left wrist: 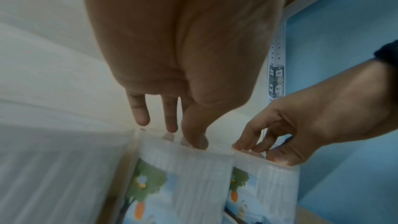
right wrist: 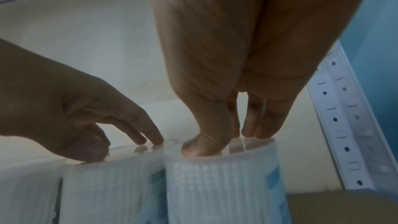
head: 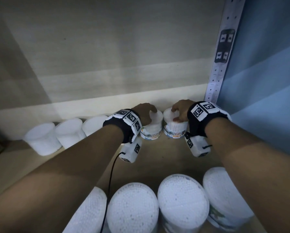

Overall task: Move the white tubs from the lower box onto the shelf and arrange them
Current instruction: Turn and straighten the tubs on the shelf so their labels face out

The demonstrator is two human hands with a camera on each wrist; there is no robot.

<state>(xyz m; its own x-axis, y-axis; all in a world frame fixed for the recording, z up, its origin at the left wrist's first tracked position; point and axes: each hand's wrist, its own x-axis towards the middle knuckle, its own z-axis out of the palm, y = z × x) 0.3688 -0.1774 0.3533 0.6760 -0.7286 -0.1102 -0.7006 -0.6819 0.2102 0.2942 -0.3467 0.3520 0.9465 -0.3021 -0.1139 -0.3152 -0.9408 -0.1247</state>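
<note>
Two white cotton-bud tubs stand side by side at the back right of the shelf (head: pixel 159 158). My left hand (head: pixel 149 113) is over the left tub (head: pixel 151 131), with thumb and fingertips (right wrist: pixel 150 140) touching its clear lid from above. My right hand (head: pixel 175 114) sits on the right tub (head: pixel 174 131); its thumb (right wrist: pixel 193 147) presses the lid's near side and its fingers the far side. The two tubs touch, as the left tub (left wrist: pixel 189 176) and right tub (left wrist: pixel 275 185) show in the left wrist view. Neither hand wraps round a tub's wall.
Three more white tubs (head: pixel 68 130) continue the back row to the left. Several tubs (head: pixel 183 202) stand in a front row under my forearms. A white perforated upright (head: pixel 221 64) and a blue wall (head: pixel 267 81) close off the right; a pale back panel stands behind.
</note>
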